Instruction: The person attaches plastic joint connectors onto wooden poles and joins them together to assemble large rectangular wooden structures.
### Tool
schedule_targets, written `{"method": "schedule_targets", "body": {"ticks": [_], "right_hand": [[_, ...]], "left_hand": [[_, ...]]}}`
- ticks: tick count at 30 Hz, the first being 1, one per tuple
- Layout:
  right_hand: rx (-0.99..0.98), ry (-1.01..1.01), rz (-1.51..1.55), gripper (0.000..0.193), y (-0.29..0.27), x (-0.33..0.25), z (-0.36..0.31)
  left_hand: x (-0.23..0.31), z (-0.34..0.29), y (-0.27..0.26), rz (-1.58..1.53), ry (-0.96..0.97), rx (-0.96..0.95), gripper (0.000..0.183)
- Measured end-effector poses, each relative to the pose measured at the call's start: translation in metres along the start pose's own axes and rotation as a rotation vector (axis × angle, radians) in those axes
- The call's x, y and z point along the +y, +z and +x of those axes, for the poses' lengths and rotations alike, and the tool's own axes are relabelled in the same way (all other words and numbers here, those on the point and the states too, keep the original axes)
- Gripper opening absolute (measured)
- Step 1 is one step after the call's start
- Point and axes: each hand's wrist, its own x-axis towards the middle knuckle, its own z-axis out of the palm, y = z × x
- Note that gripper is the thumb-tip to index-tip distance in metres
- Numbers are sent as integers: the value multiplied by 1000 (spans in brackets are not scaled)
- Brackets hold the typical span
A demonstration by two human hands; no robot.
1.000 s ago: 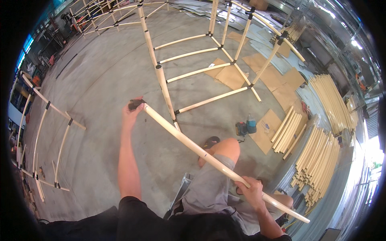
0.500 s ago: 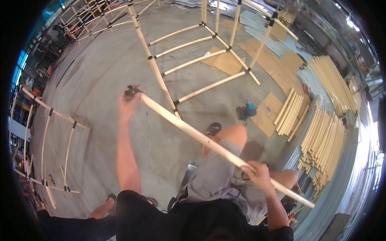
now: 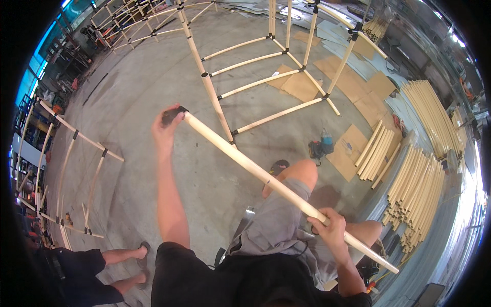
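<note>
A long cream-coloured pipe [image 3: 250, 168] slants across in front of me, its far end up at the left and its near end down at the right. My right hand [image 3: 331, 228] is wrapped round it toward the near end, above my bent knee. At the far end my left hand [image 3: 168, 123] is closed on a black pipe joint [image 3: 174, 113], which sits at the pipe's tip. My fingers partly cover the joint, so how far it is pushed on cannot be made out. A small dark mark shows midway along the pipe.
A frame of cream pipes and black joints [image 3: 271, 78] stands ahead; another frame [image 3: 88, 140] is at the left. A cordless drill [image 3: 321, 147] is on the floor beside cardboard [image 3: 348, 153]. Bundled pipes [image 3: 415, 189] lie at the right. Another person's legs [image 3: 123, 256] show lower left.
My view has turned a little left, so the surroundings sit further right. My left hand has shifted its hold around the joint. Another person's legs have come further into view at lower left.
</note>
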Motion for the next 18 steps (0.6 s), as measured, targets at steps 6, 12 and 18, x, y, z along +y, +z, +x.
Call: {"method": "schedule_targets", "body": {"ticks": [6,12,18], "right_hand": [[78,-141,-126,32,8,-19,11],[119,-149,-146,30,11,-22,22],[-55,77,17,30,9,0,14]], "left_hand": [[30,-20,45,-5,-106,-164,28],[53,-63,89,307,-82,-140,29],[45,-75,79,483,-167,-297,28]]}}
